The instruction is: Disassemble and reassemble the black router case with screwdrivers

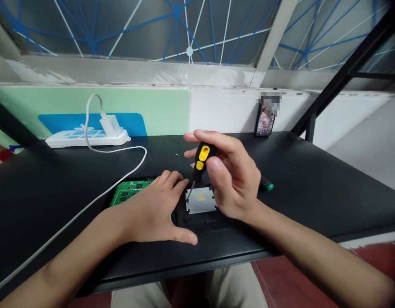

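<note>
A black and yellow screwdriver [201, 159] is gripped in my right hand [233, 175], handle up and shaft slanting down to the left. Its tip meets a corner of a silver metal plate [196, 206], at or near a small screw there. The plate sits in a black casing [197, 219] and bears a small yellowish square. My left hand [155, 207] lies palm down with its fingers and thumb spread, over the left side of the casing. Partly under that hand is a green circuit board [125, 191] with dark chips.
A white power strip [88, 137] with a plugged-in charger [110, 125] stands at the back left, its white cable [69, 216] running across the table. A phone [265, 119] leans against the wall. A green-ended tool [267, 185] lies behind my right hand.
</note>
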`<action>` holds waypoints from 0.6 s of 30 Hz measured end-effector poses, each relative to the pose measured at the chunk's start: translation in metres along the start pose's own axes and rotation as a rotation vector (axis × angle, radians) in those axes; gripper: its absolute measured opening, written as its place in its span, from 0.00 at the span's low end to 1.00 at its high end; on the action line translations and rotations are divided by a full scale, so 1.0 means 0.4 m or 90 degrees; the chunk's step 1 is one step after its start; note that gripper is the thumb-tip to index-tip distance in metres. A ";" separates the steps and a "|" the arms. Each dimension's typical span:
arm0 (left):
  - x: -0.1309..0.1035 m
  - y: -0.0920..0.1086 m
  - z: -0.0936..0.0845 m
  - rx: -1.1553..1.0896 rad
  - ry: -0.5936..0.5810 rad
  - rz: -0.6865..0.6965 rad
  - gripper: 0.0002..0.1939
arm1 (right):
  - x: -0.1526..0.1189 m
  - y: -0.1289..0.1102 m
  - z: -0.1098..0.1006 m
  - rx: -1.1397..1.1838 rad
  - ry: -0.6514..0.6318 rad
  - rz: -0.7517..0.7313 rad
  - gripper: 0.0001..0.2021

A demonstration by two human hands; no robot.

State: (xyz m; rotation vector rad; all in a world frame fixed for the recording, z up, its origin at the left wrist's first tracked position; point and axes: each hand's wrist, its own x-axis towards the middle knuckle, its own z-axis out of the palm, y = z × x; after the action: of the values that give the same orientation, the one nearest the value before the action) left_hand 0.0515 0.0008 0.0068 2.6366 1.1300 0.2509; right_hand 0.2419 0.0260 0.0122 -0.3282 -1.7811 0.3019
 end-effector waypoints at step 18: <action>0.001 0.001 -0.002 -0.006 -0.004 0.002 0.47 | 0.002 0.005 0.003 -0.010 0.014 -0.007 0.15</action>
State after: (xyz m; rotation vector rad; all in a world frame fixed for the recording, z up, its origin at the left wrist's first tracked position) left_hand 0.0518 0.0007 0.0077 2.6290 1.1206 0.2485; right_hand 0.2407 0.0282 0.0120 -0.3314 -1.7642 0.2750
